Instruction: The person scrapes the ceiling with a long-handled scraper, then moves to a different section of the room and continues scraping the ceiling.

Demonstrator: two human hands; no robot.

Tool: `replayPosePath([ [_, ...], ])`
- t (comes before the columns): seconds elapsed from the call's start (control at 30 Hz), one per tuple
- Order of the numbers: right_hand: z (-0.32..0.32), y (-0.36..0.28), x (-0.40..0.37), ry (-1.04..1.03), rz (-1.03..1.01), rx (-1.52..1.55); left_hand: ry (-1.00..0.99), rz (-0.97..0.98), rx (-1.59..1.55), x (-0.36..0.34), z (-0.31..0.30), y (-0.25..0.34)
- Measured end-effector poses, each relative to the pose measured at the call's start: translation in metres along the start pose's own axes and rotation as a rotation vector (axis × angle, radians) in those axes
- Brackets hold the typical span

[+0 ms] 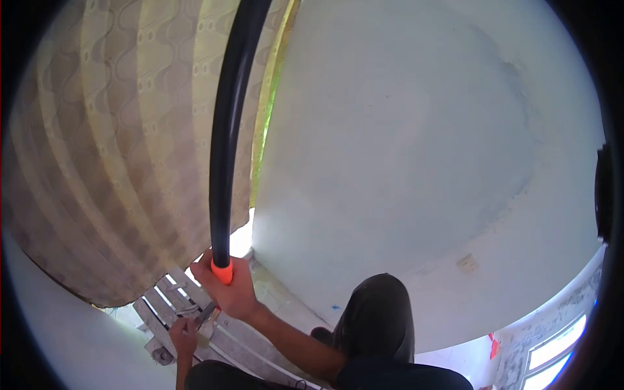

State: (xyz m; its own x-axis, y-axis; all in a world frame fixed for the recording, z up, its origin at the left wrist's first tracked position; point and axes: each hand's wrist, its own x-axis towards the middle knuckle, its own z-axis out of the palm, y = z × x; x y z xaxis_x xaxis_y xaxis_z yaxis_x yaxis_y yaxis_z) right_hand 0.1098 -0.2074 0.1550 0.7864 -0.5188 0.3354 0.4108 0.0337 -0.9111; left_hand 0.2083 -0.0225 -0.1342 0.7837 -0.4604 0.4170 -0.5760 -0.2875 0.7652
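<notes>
My right hand (pixel 234 289) is wrapped round the lower end of a long black pole (pixel 227 130) with an orange collar (pixel 222 271). The pole rises nearly upright and leaves the view at the top. Lower left, my left hand (pixel 184 335) is closed, with its fingers pinched together. A narrow grey flat piece (pixel 205 314) runs out from beside those fingers; its kind is too small to make out. Below this hand is a slatted wooden platform (pixel 156 318).
A patterned beige curtain (pixel 123 149) hangs on the left, in front of light at its edge. A wide pale wall (pixel 403 162) with rough patches fills the right. My bent knee (pixel 380 312) is near the wall, and a window (pixel 552 357) shows at lower right.
</notes>
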Motion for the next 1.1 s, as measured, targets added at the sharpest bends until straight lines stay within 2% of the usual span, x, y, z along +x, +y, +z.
replayPosePath([
  [0.07, -0.015, 0.001, -0.001, 0.027, 0.029, -0.019, 0.009, -0.068, -0.034, 0.013, -0.004, 0.011],
  [0.13, -0.031, 0.004, -0.003, 0.03, 0.115, -0.033, 0.044, -0.037, -0.017, 0.04, -0.007, 0.033],
  [0.2, -0.047, 0.013, 0.016, 0.167, -0.051, -0.143, 0.015, -0.046, 0.077, 0.073, -0.006, 0.06],
  [0.23, -0.054, 0.018, 0.022, 0.24, -0.116, -0.203, 0.059, 0.013, 0.11, 0.067, 0.004, 0.073],
  [0.27, -0.074, 0.026, 0.053, 0.462, -0.169, -0.46, 0.106, 0.059, 0.154, 0.056, 0.017, 0.086],
  [0.3, -0.105, 0.021, 0.102, 0.655, -0.318, -0.553, -0.039, 0.108, 0.146, 0.015, 0.031, 0.083],
  [0.33, -0.135, 0.016, 0.151, 0.867, -0.444, -0.659, -0.285, 0.077, 0.093, -0.037, 0.052, 0.085],
  [0.37, -0.151, -0.035, 0.183, 1.003, -0.362, -0.649, -0.499, 0.153, 0.187, -0.083, 0.073, 0.067],
  [0.4, -0.177, -0.067, 0.223, 1.121, -0.562, -0.736, -0.709, 0.245, 0.259, -0.12, 0.091, 0.061],
  [0.43, -0.193, -0.094, 0.251, 1.197, -0.788, -0.887, -0.802, 0.238, 0.38, -0.162, 0.098, 0.042],
  [0.5, -0.271, -0.133, 0.33, 1.231, -1.098, -1.26, -0.727, 0.302, 0.607, -0.177, 0.113, 0.032],
  [0.53, -0.269, -0.168, 0.321, 1.119, -1.026, -1.137, -0.764, 0.217, 0.485, -0.175, 0.093, 0.053],
  [0.6, -0.263, -0.241, 0.304, 0.948, -0.867, -0.878, -0.75, 0.14, 0.352, -0.154, 0.093, 0.069],
  [0.63, -0.341, -0.267, 0.346, 1.089, -1.227, -1.812, -0.757, 0.141, 0.33, -0.152, 0.089, 0.068],
  [0.7, -0.265, -0.267, 0.246, 0.836, -0.832, -0.696, -0.792, 0.162, 0.344, -0.145, 0.083, 0.062],
  [0.73, -0.256, -0.261, 0.224, 0.792, -0.745, -0.552, -0.819, 0.176, 0.334, -0.148, 0.083, 0.06],
  [0.77, -0.256, -0.257, 0.208, 0.768, -0.665, -0.472, -0.858, 0.184, 0.309, -0.146, 0.08, 0.057],
  [0.87, -0.31, -0.25, 0.168, 0.743, -0.484, -0.523, -0.957, 0.269, 0.275, -0.129, 0.076, 0.046],
  [0.97, -0.335, -0.242, 0.15, 0.773, -0.496, -0.613, -0.956, 0.206, 0.257, -0.126, 0.069, 0.057],
  [1.1, -0.384, -0.27, 0.132, 0.662, -0.524, -0.584, -1.03, 0.14, 0.244, -0.125, 0.069, 0.05],
])
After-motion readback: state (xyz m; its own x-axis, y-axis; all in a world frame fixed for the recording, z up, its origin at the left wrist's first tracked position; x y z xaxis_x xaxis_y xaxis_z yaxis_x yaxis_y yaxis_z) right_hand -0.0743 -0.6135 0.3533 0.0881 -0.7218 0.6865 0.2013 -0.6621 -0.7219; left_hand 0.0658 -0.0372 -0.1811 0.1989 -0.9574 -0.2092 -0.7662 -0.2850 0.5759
